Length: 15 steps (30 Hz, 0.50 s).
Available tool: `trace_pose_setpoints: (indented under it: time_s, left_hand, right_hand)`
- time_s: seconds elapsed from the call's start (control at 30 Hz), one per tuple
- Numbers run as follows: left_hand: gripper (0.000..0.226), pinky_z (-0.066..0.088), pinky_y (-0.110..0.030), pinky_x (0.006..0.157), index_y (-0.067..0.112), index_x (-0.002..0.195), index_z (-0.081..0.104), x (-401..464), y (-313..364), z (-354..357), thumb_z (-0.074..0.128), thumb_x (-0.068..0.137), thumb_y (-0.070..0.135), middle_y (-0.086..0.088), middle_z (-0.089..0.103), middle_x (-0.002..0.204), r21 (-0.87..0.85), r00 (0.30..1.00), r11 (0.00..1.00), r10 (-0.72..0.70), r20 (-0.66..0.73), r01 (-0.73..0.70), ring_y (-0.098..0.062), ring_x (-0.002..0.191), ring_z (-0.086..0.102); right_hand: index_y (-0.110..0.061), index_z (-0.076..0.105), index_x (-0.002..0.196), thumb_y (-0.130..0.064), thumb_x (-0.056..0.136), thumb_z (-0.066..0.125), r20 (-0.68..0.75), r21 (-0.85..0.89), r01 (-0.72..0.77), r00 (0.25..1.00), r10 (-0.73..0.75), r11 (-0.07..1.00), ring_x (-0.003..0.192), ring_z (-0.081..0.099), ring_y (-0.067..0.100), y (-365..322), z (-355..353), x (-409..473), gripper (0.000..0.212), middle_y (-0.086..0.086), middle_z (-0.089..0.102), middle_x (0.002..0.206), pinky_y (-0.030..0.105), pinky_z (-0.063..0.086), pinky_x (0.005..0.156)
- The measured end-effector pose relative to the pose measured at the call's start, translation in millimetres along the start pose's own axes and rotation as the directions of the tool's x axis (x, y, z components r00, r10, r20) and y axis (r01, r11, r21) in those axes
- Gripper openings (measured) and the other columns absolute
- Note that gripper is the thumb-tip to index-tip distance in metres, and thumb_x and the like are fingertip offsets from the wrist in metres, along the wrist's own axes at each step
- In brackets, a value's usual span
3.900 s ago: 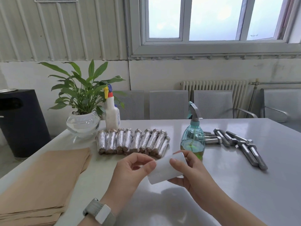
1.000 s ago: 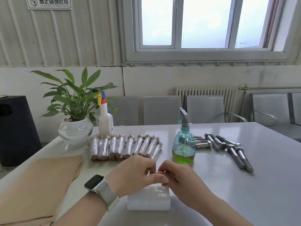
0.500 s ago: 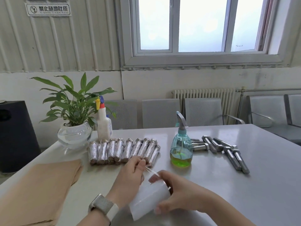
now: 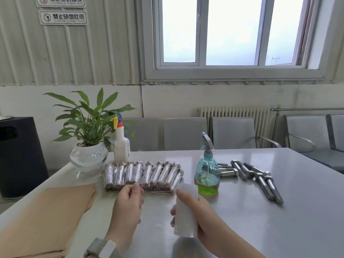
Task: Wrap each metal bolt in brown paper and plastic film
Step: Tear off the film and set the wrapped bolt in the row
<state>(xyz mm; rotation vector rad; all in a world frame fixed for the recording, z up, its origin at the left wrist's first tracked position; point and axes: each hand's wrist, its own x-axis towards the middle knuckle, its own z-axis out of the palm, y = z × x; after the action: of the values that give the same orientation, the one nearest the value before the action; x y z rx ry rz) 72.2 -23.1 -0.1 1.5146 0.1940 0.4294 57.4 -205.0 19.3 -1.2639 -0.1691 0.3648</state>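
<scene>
My right hand [image 4: 201, 215] grips a white roll of plastic film [image 4: 185, 211], held upright above the table. My left hand [image 4: 127, 203] pinches the film's free end, and a clear sheet stretches between the two hands. A row of several wrapped bolts [image 4: 143, 175] lies just beyond my hands. Several bare metal bolts [image 4: 255, 175] lie to the right. A stack of brown paper sheets [image 4: 44, 220] sits at the near left.
A teal spray bottle [image 4: 206, 174] with green liquid stands between the wrapped row and the bare bolts. A potted plant [image 4: 88, 142] and a white spray bottle [image 4: 121, 144] stand at the back left. Grey chairs [image 4: 232, 133] line the table's far side.
The roll went from lying on the table to upright in my right hand. My left hand has moved left, drawing the film out from the roll.
</scene>
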Motion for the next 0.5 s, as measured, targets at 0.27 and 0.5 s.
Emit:
trace_pose_setpoints:
  time_s: [0.27, 0.5]
  left_hand:
    - [0.023, 0.016, -0.007, 0.036, 0.009, 0.09, 0.047, -0.7, -1.7, -22.7, 0.034, 0.105, 0.02, -0.001, 0.034, 0.052, -0.019, 0.986, 0.985, -0.169, 0.015, 0.169, -0.008, 0.029, 0.021]
    - [0.024, 0.02, -0.014, 0.03, 0.009, 0.091, 0.048, 5.5, -13.7, -35.7, 0.034, 0.105, 0.022, -0.004, 0.04, 0.055, 0.206, 0.995, 0.973, -0.092, -0.045, 0.099, -0.013, 0.027, 0.027]
  right_hand:
    - [-0.006, 0.057, 0.122, -0.033, 0.064, 0.08, 0.017, 0.003, -0.202, 0.979, 0.202, 0.979, 0.076, 0.064, 0.025, -9.0, -15.9, -1.3, 0.068, 0.012, 0.063, 0.085, 0.034, 0.054, 0.071]
    - [0.0, 0.051, 0.11, -0.012, 0.063, 0.079, -0.004, -0.032, -0.154, 0.988, 0.154, 0.988, 0.077, 0.066, 0.032, -8.1, -13.8, 1.6, 0.056, 0.018, 0.058, 0.09, 0.046, 0.056, 0.076]
